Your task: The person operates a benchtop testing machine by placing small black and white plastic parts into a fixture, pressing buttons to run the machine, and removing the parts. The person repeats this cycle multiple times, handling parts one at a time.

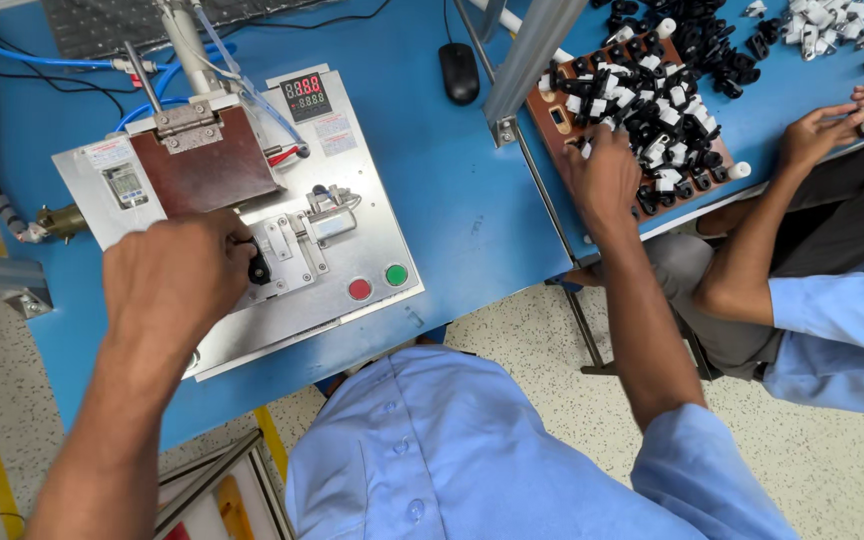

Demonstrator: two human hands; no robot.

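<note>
Pinching a small black part [259, 268] at the press fixture [287, 250], left hand [177, 280] is risking misseating; right hand [602, 180] is clenching over loose clips [672, 140], risking scatter.

Black computer mouse [459, 72] on blue table [452, 200], between the two hands, nearer the right; red button [359, 289] and green button [396, 274] just right of the left hand; co-worker's hands [832, 125] well right of the right hand

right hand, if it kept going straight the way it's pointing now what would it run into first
The right hand points up the table into the pile of small black and white parts on the brown tray. Its fingertips look already at the pile's near edge, though depth is unclear.
</note>
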